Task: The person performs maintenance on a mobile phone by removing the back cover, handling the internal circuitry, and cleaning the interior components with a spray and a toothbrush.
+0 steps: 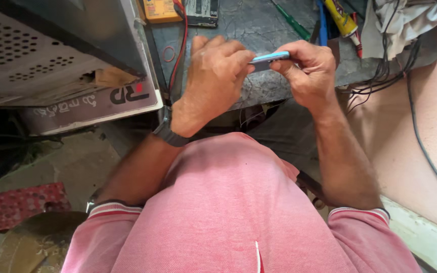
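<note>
Far left: a perforated metal appliance casing (51,55) rests on the tabletop (259,30). Left hand (211,81), wristwatch (170,134) on its wrist, has its grip closed on the near end of a thin blue phone (270,58). Right hand (309,71) grip is closed on the phone's other end, held edge-up above the tabletop. Black cables (380,76) lie at right.

A white printed label (94,103) with dark lettering is seen at left; a yellow tube (344,20) lies far right.
</note>
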